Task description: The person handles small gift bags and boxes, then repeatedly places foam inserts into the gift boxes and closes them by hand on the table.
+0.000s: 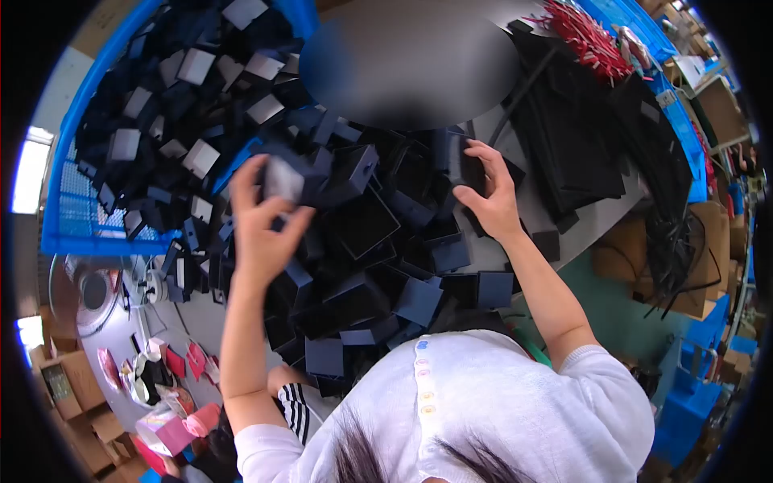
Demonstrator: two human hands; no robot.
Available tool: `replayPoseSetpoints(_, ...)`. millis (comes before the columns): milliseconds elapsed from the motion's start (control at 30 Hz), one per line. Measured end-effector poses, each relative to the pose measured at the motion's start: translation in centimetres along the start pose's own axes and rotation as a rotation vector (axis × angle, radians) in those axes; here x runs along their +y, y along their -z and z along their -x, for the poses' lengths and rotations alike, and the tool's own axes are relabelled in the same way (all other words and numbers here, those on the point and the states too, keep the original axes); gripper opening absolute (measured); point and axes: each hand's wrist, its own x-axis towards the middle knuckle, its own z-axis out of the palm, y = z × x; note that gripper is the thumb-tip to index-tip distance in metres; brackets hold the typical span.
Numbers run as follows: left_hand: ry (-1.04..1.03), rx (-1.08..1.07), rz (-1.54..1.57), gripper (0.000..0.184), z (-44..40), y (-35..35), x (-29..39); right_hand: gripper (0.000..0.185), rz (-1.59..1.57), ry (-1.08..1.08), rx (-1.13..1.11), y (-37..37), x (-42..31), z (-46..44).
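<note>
My left hand (262, 229) is closed around a small dark blue box (287, 179) with a pale grey-white face, slightly smeared by motion. To the right, my right hand (493, 191) grips a dark box (456, 157) between thumb and fingers, its pale narrow side facing me. Between and below both hands lies a heap of dark blue and black boxes (358, 225), several of them open with black insides. Some blue box pieces (419, 300) rest close to my body.
A blue plastic crate (60, 201) full of small dark boxes with pale faces stands on the left. Black flat material (564, 137) and red strips (588, 40) lie at the right. A fan (95, 290) and a cardboard box (696, 258) flank the table. A blurred patch covers the top middle.
</note>
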Motion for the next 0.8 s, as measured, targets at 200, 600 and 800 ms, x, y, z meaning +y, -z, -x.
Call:
replayPoseSetpoints(200, 0.163, -0.122, -0.085, 0.099, 3.2, -4.2, 2.2, 0.058, 0.25, 0.37, -0.278, -4.0, -5.3, -0.8)
replayPoseSetpoints(600, 0.0, -0.09, 0.321, 0.108, 2.6, -3.5, 8.7, 0.045, 0.599, 0.681, -0.624, -6.4, -9.1, 0.5)
replayPoseSetpoints(800, -0.132, -0.033, 0.356, 0.111, 2.4, -4.7, 9.2, 0.051, -0.141, -0.031, -0.233, -6.7, -6.3, 0.9)
